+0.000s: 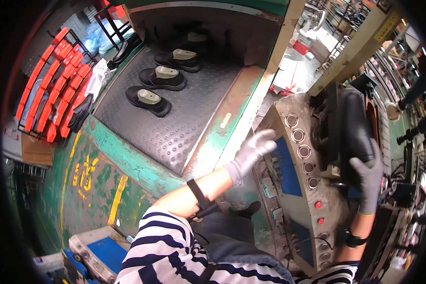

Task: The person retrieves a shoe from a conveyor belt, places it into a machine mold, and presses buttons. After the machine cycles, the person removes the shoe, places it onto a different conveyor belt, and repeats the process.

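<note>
My left hand, in a pale grey glove, is held out between the conveyor and the control panel. Its fingers are stretched out and hold nothing. On the right, my gloved right hand is closed around the lower end of a long, glossy black rounded piece; whether this is a shoe or a machine part I cannot tell. Several black shoes with pale insoles lie in a row on the dark, studded conveyor belt, among them a near one and one behind it. The farthest sits in the shadow of the machine's opening.
A worn control panel with round gauges and red buttons stands between my hands. The conveyor has a green metal frame. At the left is a rack of orange-red trays. A yellowish post rises at the upper right.
</note>
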